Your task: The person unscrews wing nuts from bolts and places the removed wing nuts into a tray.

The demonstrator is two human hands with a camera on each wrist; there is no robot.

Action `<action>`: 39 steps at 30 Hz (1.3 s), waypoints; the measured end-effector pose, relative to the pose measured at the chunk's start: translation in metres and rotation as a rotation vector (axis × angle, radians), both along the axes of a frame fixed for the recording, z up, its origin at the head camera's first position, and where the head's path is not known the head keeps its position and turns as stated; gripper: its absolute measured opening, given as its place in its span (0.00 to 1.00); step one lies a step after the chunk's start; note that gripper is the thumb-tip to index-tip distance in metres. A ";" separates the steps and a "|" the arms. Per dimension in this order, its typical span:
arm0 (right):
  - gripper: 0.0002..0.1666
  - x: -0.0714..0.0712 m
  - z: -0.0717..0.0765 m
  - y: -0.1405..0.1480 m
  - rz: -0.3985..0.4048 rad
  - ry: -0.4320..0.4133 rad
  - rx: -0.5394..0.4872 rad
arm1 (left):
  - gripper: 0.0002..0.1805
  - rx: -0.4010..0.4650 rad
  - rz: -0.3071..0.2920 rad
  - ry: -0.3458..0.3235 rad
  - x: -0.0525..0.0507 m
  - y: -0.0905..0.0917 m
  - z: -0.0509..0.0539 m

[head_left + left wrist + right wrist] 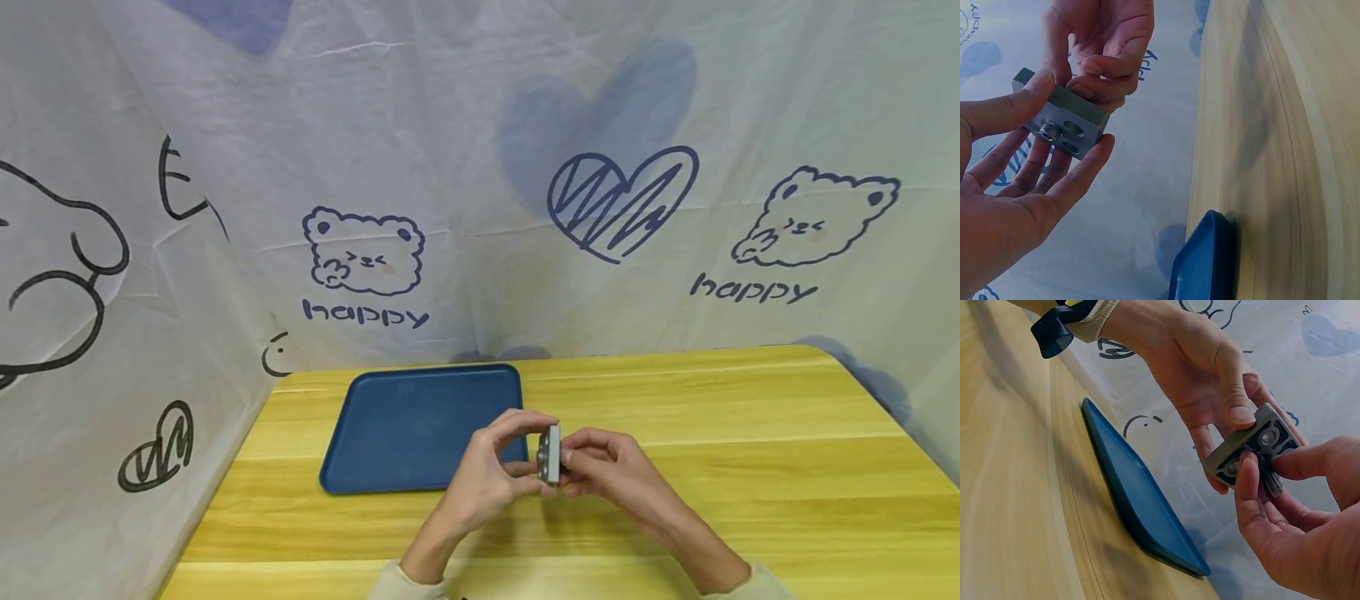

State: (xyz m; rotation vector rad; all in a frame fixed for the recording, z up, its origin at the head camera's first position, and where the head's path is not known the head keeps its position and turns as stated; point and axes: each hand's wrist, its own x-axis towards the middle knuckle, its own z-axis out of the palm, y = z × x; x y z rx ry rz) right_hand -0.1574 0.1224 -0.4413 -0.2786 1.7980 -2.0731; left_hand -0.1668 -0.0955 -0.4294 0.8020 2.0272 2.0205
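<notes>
My left hand [487,472] holds a grey metal block [554,456] by its edges, thumb on one side and fingers on the other, above the table. In the left wrist view, a round bolt head [1050,130] sits in one of the block's holes, with other holes beside it. The right wrist view shows the block's recessed face, where a threaded bolt end [1273,484] sticks out. My right hand [626,473] has its thumb and forefinger pinched around the bolt close to that face. Whether a nut lies between those fingertips is hidden.
A blue tray [420,429] lies on the wood-grain table [712,433], behind and left of my hands. White printed cloth [465,167] hangs behind the table and along its sides.
</notes>
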 end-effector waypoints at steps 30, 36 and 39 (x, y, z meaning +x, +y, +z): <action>0.07 0.005 -0.003 -0.010 -0.152 0.479 0.158 | 0.37 0.073 0.019 -0.057 -0.002 -0.008 0.001; 0.07 0.007 -0.003 -0.012 -0.186 0.551 0.182 | 0.37 0.068 0.015 -0.064 -0.002 -0.009 0.002; 0.07 0.007 -0.003 -0.012 -0.189 0.587 0.202 | 0.37 0.069 0.015 -0.067 -0.002 -0.009 0.002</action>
